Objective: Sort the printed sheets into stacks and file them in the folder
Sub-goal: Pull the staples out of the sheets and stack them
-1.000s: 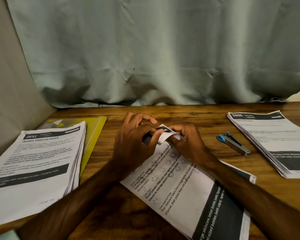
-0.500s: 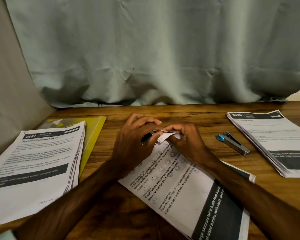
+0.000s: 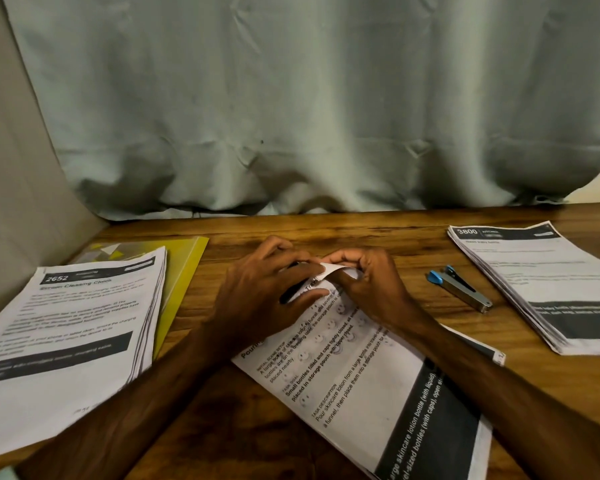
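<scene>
Yellow folder (image 3: 184, 271): flat on the wooden table (image 3: 361, 230), far left, largely under the left stack (image 3: 66, 341); contents cannot be told

Left stack, top sheet: "2652", "Screen Cleaning Check"; body text blurred

Right stack (image 3: 541, 282), top sheet: "3800"; the rest unreadable

Centre sheets (image 3: 361, 393): skewed on the table between the two stacks, outside the folder. Legible: "Small bottles filled and caps tightly closed", "placed in storage pouch", "Pour skincare lotion from a large bottle"

Left hand (image 3: 267, 292) and right hand (image 3: 364, 285) meet at the far end of the centre sheets; both, fingers curled, pinch the turned-up corner (image 3: 333, 270)

Blue-tipped metal stapler (image 3: 459, 288): between centre sheets and right stack, touching neither
</scene>
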A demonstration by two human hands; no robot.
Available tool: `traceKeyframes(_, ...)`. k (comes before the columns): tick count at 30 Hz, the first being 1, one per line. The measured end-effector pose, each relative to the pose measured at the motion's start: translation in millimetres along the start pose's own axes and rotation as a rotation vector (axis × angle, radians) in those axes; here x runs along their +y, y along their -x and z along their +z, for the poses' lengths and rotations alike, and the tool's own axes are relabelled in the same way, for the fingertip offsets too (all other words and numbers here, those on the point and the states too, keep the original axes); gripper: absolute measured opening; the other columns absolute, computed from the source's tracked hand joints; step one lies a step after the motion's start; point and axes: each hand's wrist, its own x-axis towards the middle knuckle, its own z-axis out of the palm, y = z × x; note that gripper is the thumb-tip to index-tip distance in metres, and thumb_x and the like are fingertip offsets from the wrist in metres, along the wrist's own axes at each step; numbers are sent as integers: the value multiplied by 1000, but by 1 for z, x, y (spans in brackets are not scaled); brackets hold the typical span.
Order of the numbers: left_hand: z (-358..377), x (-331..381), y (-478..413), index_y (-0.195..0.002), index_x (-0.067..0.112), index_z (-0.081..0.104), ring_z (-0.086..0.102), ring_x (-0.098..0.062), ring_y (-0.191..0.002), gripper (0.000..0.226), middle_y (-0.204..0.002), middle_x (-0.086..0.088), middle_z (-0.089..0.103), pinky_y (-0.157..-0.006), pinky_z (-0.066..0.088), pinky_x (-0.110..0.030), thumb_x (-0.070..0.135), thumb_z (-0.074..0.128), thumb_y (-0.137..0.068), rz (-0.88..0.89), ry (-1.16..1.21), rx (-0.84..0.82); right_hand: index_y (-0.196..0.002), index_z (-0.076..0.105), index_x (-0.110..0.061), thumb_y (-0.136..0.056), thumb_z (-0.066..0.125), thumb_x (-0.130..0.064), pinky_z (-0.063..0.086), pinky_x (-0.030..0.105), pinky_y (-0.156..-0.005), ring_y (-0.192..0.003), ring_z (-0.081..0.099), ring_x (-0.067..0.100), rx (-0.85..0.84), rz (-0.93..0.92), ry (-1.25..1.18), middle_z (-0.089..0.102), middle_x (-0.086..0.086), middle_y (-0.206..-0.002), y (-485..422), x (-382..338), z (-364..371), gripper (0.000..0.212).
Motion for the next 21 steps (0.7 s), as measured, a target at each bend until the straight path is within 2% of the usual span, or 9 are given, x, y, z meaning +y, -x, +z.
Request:
traceKeyframes(3, 2, 0, -1, -106, 20, 77, 59, -19, -100, 30, -107, 4, 74, -59, 51, -31, 44, 63, -95, 41, -62, 49, -96, 78, -23, -90, 74, -10, 61, 43, -73, -80, 74, 11, -14, -17, 49, 78, -6, -92, -2, 4, 2, 15)
traceKeyframes(7, 0, 2, -1, -105, 16, 77, 56, -18, -96, 32, -104, 2, 75, -59, 46, -25, 38, 53, -102, 99, -121, 99, -100, 78, -23, -90, 73, -11, 59, 29, -81, -89, 71, 2, -20, -48, 132, 77, -13, -95, -4, 7, 3, 16)
traceKeyframes(9, -3, 4, -2, -104, 16, 78, 56, -18, -94, 37, -103, 3, 75, -64, 37, -21, 37, 48, -106, 112, -147, 119, -100, 78, -24, -90, 73, -11, 59, 29, -83, -90, 71, 1, -24, -53, 152, 77, -14, -96, -5, 7, 4, 17)
traceKeyframes(12, -3, 4, -2, -103, 17, 77, 57, -17, -91, 24, -99, 3, 74, -64, 32, -19, 31, 58, -103, 90, -175, 115, -99, 77, -26, -91, 73, -14, 59, 33, -85, -91, 70, 0, -31, -64, 184, 76, -15, -96, -5, 9, 5, 15)
traceKeyframes(16, -1, 2, -1, -104, 15, 73, 56, -17, -88, 16, -95, 0, 70, -61, 35, -21, 28, 65, -99, 62, -182, 96, -99, 75, -33, -94, 71, -24, 60, 36, -83, -90, 69, -3, -44, -42, 247, 75, -17, -97, -5, 8, 7, 11)
traceKeyframes(21, 4, -1, 0, -106, 13, 73, 58, -17, -86, 16, -93, -2, 69, -57, 46, -27, 24, 74, -94, 40, -177, 97, -104, 76, -31, -94, 70, -27, 60, 35, -82, -91, 69, -3, -54, -83, 285, 75, -18, -99, -7, 6, 6, 12)
